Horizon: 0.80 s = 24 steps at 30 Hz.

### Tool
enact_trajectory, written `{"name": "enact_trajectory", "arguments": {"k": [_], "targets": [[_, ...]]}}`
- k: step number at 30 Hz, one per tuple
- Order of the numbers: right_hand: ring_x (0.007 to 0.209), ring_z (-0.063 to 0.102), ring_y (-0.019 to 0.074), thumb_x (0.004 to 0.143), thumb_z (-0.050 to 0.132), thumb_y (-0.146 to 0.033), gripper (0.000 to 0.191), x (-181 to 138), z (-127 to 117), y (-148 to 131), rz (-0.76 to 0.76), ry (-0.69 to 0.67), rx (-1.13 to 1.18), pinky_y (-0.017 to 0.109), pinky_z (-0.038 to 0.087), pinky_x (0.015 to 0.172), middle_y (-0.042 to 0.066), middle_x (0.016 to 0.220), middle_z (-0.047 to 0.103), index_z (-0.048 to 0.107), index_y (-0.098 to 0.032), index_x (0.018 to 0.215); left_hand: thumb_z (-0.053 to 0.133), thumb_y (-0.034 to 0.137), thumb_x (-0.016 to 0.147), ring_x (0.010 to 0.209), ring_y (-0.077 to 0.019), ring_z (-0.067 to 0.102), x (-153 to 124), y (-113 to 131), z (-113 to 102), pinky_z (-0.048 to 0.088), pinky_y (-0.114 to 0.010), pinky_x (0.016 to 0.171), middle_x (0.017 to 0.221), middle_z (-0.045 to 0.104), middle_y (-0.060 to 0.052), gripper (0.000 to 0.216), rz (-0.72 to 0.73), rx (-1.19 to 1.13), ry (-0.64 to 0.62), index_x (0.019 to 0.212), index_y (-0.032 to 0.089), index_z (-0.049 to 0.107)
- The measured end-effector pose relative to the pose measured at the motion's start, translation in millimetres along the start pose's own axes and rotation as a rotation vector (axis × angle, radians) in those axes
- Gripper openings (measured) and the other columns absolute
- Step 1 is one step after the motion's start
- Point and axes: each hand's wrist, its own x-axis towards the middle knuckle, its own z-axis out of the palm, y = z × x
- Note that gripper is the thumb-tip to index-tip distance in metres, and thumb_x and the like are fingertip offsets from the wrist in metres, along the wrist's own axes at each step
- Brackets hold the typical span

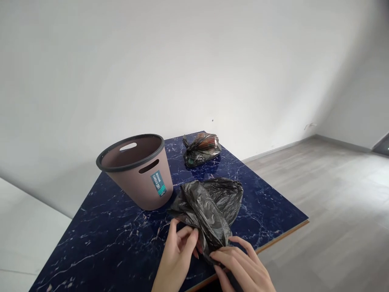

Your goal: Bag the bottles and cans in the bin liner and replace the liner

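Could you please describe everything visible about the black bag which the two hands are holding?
The bag is thin, glossy black plastic, crumpled and loose, apparently not tied. It lies on the blue marbled table, close beside the bin; whether they touch is unclear. Its near end is bunched between the left hand and the right hand, both pinching it.

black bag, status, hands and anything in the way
Hands: left hand and right hand both pinching the crumpled black bag at the near table edge. Upright pink bin just left of it. Farther back, tied bag lies apart.
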Motion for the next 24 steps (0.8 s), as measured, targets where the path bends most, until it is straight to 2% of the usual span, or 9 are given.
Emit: {"name": "enact_trajectory", "arguments": {"k": [2, 5, 11, 13, 15, 17, 19, 22, 24], "targets": [[0.075, 0.077, 0.0199, 0.098, 0.062, -0.01, 0.035, -2.0, -2.6, 8.9, -0.027, -0.027, -0.039, 0.044, 0.065, 0.095, 0.001, 0.095, 0.08, 0.063, -0.027, 0.129, 0.055, 0.063, 0.103, 0.069, -0.0209, 0.06, -5.3, 2.4, -5.6, 0.053, -0.037, 0.075, 0.071, 0.055, 0.005, 0.053, 0.001, -0.005, 0.033, 0.139, 0.027, 0.041], [0.083, 0.078, 0.0227, 0.102, 0.06, -0.015, 0.035, -3.7, -5.2, 14.4, 0.022, -0.025, -0.077, 0.044, 0.066, 0.093, 0.004, 0.1, 0.08, 0.062, -0.028, 0.134, 0.053, 0.06, 0.104, 0.063, -0.0196, 0.055, -16.3, 8.9, -14.7, 0.053, -0.038, 0.075, 0.069, 0.051, 0.005, 0.05, -0.015, 0.011, 0.116, 0.14, 0.027, 0.042], [0.096, 0.077, 0.0246, 0.11, 0.053, -0.026, 0.025, -7.2, -3.1, -3.3, 0.179, -0.02, -0.1, 0.041, 0.065, 0.09, 0.004, 0.101, 0.077, 0.064, -0.03, 0.132, 0.048, 0.059, 0.107, 0.06, -0.019, 0.057, -28.6, -0.8, -22.7, 0.056, -0.037, 0.071, 0.066, 0.051, 0.006, 0.043, 0.081, 0.065, 0.299, 0.136, 0.028, 0.047], [0.097, 0.077, 0.0242, 0.11, 0.053, -0.027, 0.023, -9.3, -3.1, -8.7, 0.191, -0.026, -0.088, 0.039, 0.064, 0.089, 0.004, 0.102, 0.077, 0.065, -0.03, 0.13, 0.047, 0.058, 0.108, 0.074, -0.0216, 0.066, -27.5, -10.9, -25.7, 0.059, -0.037, 0.074, 0.078, 0.061, 0.001, 0.038, 0.164, 0.245, 0.337, 0.134, 0.029, 0.052], [0.1, 0.077, 0.0237, 0.11, 0.054, -0.027, 0.022, -11.1, -4.0, -12.0, 0.219, -0.015, -0.083, 0.034, 0.065, 0.086, 0.006, 0.109, 0.077, 0.067, -0.03, 0.127, 0.05, 0.052, 0.108, 0.099, -0.0267, 0.071, -24.3, -20.0, -30.3, 0.061, -0.042, 0.084, 0.104, 0.069, -0.007, 0.031, 0.309, 0.494, 0.356, 0.127, 0.031, 0.061], [0.106, 0.077, 0.0229, 0.111, 0.052, -0.028, 0.023, -12.2, -5.5, -14.0, 0.266, 0.006, -0.082, 0.029, 0.065, 0.084, 0.009, 0.118, 0.075, 0.067, -0.029, 0.128, 0.051, 0.044, 0.109, 0.126, -0.0324, 0.064, -20.1, -26.1, -35.3, 0.06, -0.049, 0.098, 0.133, 0.066, -0.01, 0.025, 0.456, 0.733, 0.337, 0.124, 0.032, 0.067], [0.11, 0.077, 0.0216, 0.112, 0.047, -0.027, 0.027, -12.3, -6.6, -15.5, 0.303, 0.017, -0.056, 0.025, 0.064, 0.085, 0.01, 0.127, 0.073, 0.067, -0.028, 0.13, 0.048, 0.035, 0.111, 0.144, -0.0352, 0.052, -16.0, -29.0, -38.9, 0.054, -0.057, 0.11, 0.15, 0.06, -0.007, 0.026, 0.55, 0.908, 0.26, 0.129, 0.036, 0.067], [0.109, 0.078, 0.0188, 0.114, 0.04, -0.024, 0.031, -12.2, -6.9, -16.2, 0.313, -0.011, -0.001, 0.021, 0.063, 0.082, 0.01, 0.131, 0.072, 0.065, -0.029, 0.133, 0.045, 0.027, 0.112, 0.151, -0.0335, 0.046, -12.4, -31.4, -39.0, 0.049, -0.061, 0.118, 0.148, 0.064, -0.002, 0.034, 0.586, 1.027, 0.09, 0.141, 0.039, 0.06], [0.107, 0.079, 0.0189, 0.114, 0.041, -0.027, 0.031, -13.3, -5.9, -14.9, 0.31, -0.045, -0.023, 0.022, 0.064, 0.081, 0.01, 0.132, 0.072, 0.062, -0.029, 0.136, 0.046, 0.028, 0.112, 0.148, -0.0313, 0.051, -11.5, -34.9, -36.3, 0.051, -0.059, 0.117, 0.146, 0.065, -0.002, 0.038, 0.571, 1.019, 0.058, 0.147, 0.04, 0.053]]}}
